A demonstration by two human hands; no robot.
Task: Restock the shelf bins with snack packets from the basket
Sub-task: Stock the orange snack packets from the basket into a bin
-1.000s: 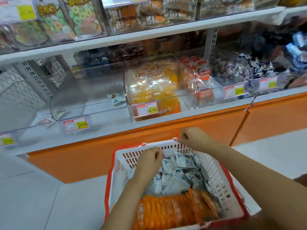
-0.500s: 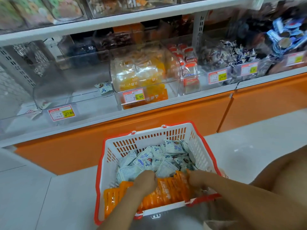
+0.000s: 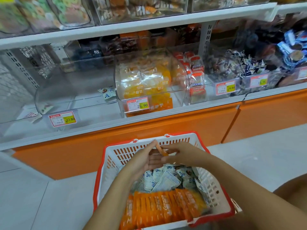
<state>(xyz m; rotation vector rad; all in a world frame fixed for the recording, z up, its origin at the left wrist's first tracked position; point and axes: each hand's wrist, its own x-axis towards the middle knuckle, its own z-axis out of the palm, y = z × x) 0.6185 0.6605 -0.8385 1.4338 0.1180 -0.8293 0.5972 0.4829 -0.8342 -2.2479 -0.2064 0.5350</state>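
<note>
A single orange packet (image 3: pixel 162 151) is pinched edge-on by the curled fingers of the right hand (image 3: pixel 181 155), while the left hand (image 3: pixel 146 158) is held with its fingers straight and laid against the packet's other side. Both hands are raised just above the far end of a white basket with a red rim (image 3: pixel 99 171). Directly under the hands a heap of white-and-blue packets (image 3: pixel 166 180) is seen, and nearer the person than the hands a row of orange packets (image 3: pixel 162 206) is stood on edge. Beyond the hands, straight ahead, a clear shelf bin (image 3: pixel 144 83) is stocked with orange and yellow packets behind a price tag (image 3: pixel 137 105). Ahead and to the left, a nearly bare clear bin (image 3: pixel 74 90) is seen with one white-and-blue packet (image 3: pixel 107 93) in it.
</note>
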